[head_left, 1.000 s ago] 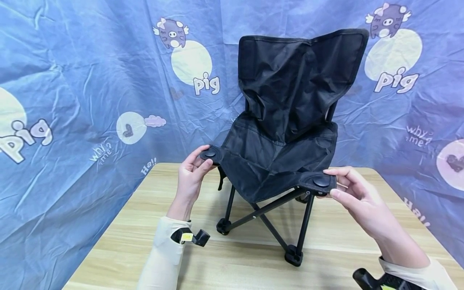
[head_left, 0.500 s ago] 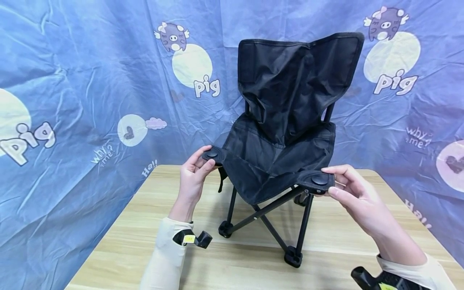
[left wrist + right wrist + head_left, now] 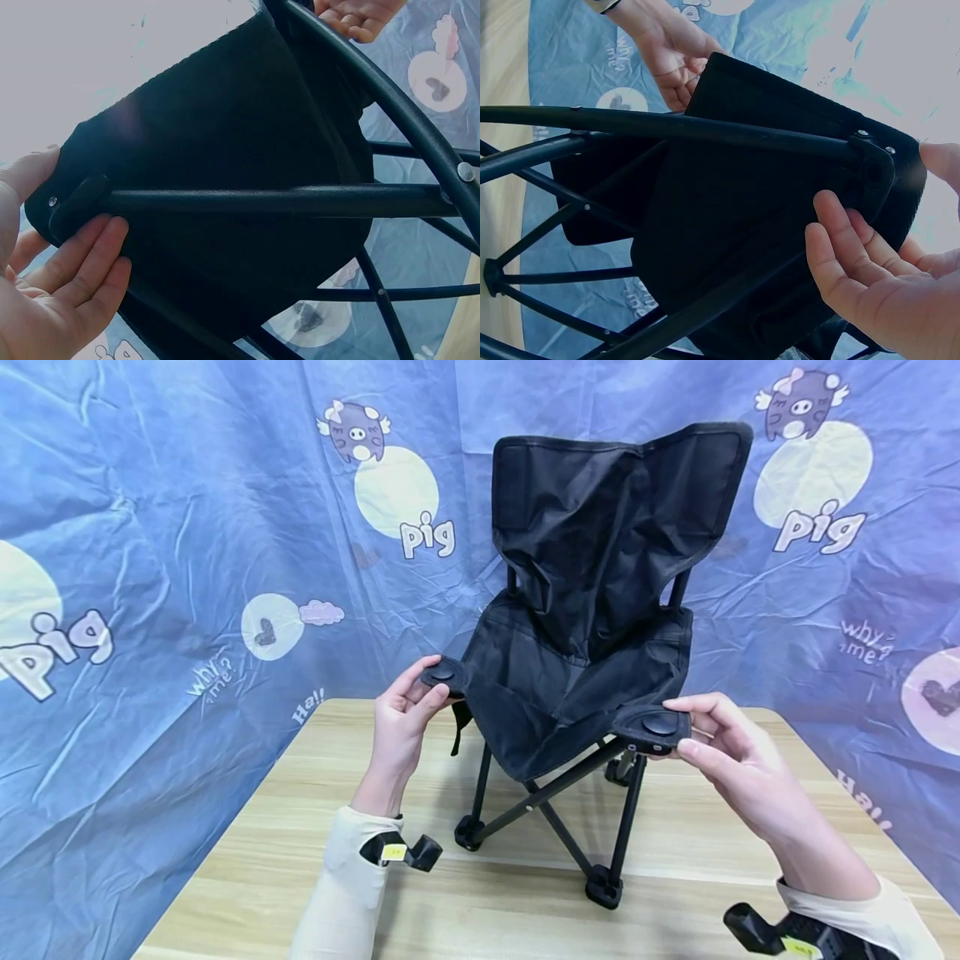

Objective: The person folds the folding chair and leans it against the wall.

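Observation:
A black folding camp chair (image 3: 585, 693) stands unfolded, its fabric back (image 3: 622, 527) upright and its seat sagging in the middle. My left hand (image 3: 401, 714) grips the front left seat corner (image 3: 444, 673), thumb on the near edge. On the other side, my right hand (image 3: 738, 760) pinches the front right corner (image 3: 652, 727) between thumb and fingers. Each corner carries a round black cap on top. From below, the left wrist view has fingers (image 3: 97, 255) curled under the corner beside a frame tube (image 3: 285, 201). Similarly, right fingers (image 3: 847, 247) lie under the fabric near the tube's end joint (image 3: 870, 172).
The chair's crossed legs (image 3: 555, 818) end in black plastic feet (image 3: 603, 885) on a light wooden table (image 3: 300, 860). Behind it hangs a blue curtain (image 3: 187, 510) printed with pigs. A black strap (image 3: 458, 727) dangles at the seat's left side.
Both hands have come slightly closer together and a little higher, still holding the seat corners. The front feet of the chair have drawn slightly nearer each other.

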Available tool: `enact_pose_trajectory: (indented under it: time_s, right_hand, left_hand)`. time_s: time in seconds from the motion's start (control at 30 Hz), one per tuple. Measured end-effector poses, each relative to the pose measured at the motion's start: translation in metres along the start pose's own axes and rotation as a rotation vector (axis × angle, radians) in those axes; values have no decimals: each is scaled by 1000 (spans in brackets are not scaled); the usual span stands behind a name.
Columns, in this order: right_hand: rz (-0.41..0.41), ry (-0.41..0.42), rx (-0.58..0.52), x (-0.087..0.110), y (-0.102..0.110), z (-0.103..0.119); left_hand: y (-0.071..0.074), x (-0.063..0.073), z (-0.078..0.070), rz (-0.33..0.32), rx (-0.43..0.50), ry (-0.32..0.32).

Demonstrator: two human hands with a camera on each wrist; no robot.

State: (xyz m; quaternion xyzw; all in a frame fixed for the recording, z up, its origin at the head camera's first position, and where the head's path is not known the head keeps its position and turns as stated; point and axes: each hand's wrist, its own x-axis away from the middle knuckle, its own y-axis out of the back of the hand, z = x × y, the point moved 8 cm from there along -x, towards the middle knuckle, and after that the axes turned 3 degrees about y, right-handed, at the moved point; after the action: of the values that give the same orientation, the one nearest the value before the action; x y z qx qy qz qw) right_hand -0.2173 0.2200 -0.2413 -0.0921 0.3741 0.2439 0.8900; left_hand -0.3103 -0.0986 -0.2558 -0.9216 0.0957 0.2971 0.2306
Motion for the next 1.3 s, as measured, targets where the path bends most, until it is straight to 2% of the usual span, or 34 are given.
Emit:
enact_pose_trajectory:
  time_s: [0.23, 0.6, 0.93, 1.3]
  right_hand:
    - [-11, 3, -10, -4, 0, 1]
    - [-49, 11, -8, -8, 1, 2]
    - [-21, 36, -72, -14, -3, 3]
    - [-9, 39, -85, -18, -4, 3]
  left_hand:
    - [-3, -2, -1, 7, -26, -2]
    - [-9, -5, -3, 16, -13, -13]
    - [-15, -6, -4, 21, -12, -10]
    - [-20, -6, -4, 29, 10, -5]
